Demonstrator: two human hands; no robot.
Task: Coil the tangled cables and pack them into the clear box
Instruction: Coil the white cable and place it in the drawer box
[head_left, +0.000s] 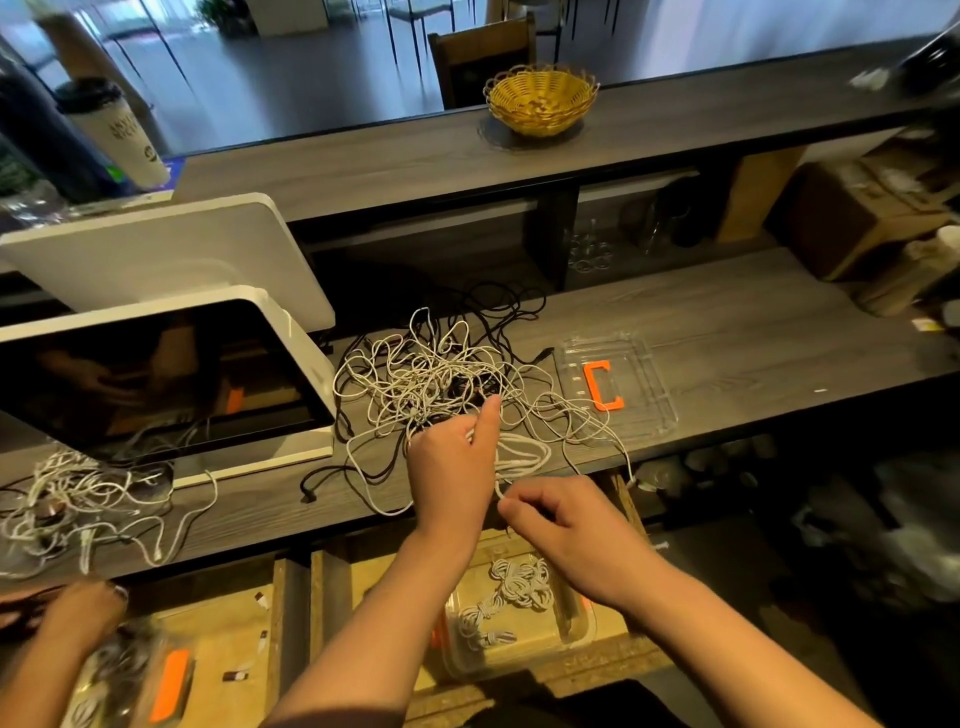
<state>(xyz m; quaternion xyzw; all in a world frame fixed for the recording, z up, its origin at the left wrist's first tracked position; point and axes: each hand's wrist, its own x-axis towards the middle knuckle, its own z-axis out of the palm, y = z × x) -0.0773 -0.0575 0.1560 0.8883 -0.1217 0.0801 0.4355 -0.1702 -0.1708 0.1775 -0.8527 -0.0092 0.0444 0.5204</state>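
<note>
A tangle of white and black cables (441, 379) sprawls across the middle of a grey wood-grain table (727, 332), with no single direction; loose strands trail toward the lower left and lower right of the frame. The left hand (454, 467), at centre, grips a partly gathered bundle of white cable (519, 457) whose long axis runs left to right, thumb raised toward the tangle. The right hand (566, 525), just right and below, pinches a strand of that same white cable between curled fingers.

A clear lid with an orange clasp (618, 384) lies flat on the table right of the tangle. The clear box (519, 623) sits below the table edge at lower centre, on a wooden shelf, holding two white coiled cables.

A second tangle (78, 504) lies at the left edge, with another person's hand (78, 608) below it. Two white-framed screens (156, 332) stand at the left. One yellow woven basket (540, 98) sits on the raised counter at top centre, and one lidded paper cup (114, 130) at upper left. Beyond is a dim room with a chair.
</note>
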